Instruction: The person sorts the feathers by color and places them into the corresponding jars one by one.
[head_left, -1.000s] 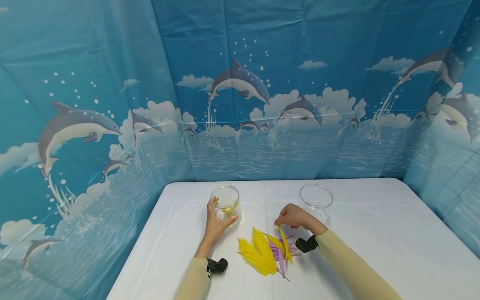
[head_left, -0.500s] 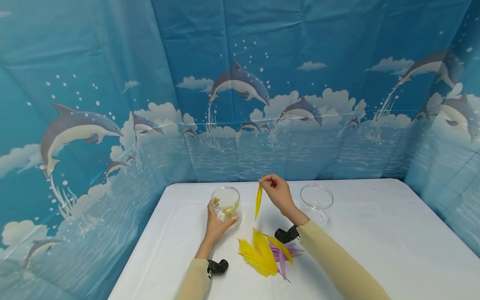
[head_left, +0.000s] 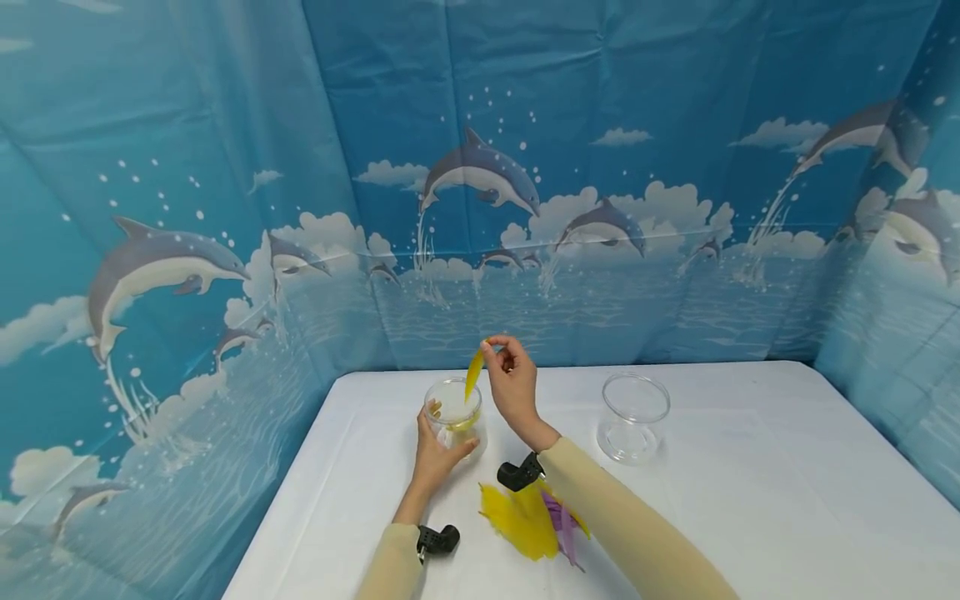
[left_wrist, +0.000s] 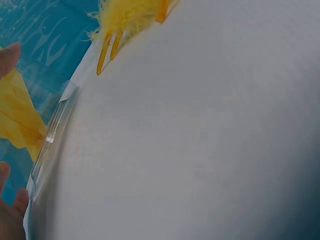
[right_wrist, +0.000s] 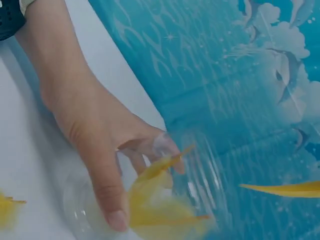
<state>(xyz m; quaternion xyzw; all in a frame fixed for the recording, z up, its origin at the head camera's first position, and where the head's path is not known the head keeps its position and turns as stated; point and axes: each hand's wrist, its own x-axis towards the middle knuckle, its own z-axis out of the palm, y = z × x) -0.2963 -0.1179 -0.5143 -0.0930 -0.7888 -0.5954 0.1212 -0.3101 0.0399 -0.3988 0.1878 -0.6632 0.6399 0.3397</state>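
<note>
A clear glass jar (head_left: 450,396) stands at the left of the table, and my left hand (head_left: 435,457) grips it round the side with thumb and fingers spread. Inside it are yellow feathers (right_wrist: 172,217), seen through the glass in the right wrist view. My right hand (head_left: 513,388) pinches one yellow feather (head_left: 472,377) by its upper end, its tip hanging down over the jar's mouth. Nearer to me lies a pile of yellow feathers (head_left: 525,525) with purple feathers (head_left: 564,527) beside and under them, partly covered by the right forearm.
To the right stands a second clear glass jar (head_left: 630,440) with no feathers visible inside. A white cloth covers the table (head_left: 750,467). Behind and at the sides hangs a blue curtain (head_left: 480,308) printed with dolphins.
My right hand has lifted a yellow feather off the pile and carried it up and left to above the left jar. The left hand keeps its grip on that jar.
</note>
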